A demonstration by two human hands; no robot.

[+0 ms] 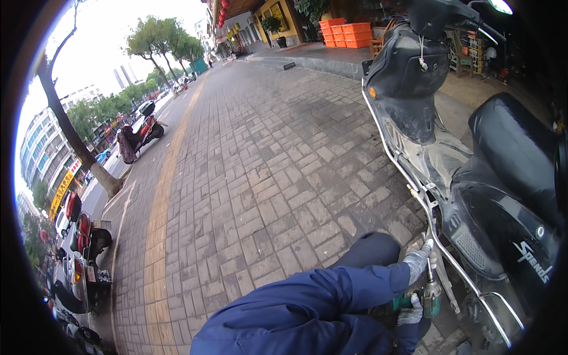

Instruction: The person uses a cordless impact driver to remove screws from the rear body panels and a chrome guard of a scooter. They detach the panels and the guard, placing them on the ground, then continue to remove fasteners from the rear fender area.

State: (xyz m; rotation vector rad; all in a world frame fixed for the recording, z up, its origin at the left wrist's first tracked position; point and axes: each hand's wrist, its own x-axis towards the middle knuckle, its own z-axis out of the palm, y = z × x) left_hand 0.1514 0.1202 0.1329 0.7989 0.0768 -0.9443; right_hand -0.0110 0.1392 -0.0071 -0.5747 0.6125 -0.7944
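I wear grey gloves and dark blue sleeves. My right hand [409, 312] is closed on the handle of a green and silver power wrench [433, 300], which points upward beside the scooter. Just above it, my left hand [418, 261] is closed around the slim metal shaft [429, 273] at the front of the wrench; its exact tip is hidden by the fingers. Both hands are low at the side of a black electric scooter [423, 89], next to its silver tubular side guard [435, 228]. A flat metal piece [448, 288] slants down beside the wrench.
My bent knee [376, 247] is close to my left hand. Grey paving bricks [254, 171] cover the walkway, crossed by a yellow tactile strip [158, 236]. Other scooters [142, 135] are parked at the left near a tree [74, 130]. Orange crates [355, 34] are stacked by a shopfront.
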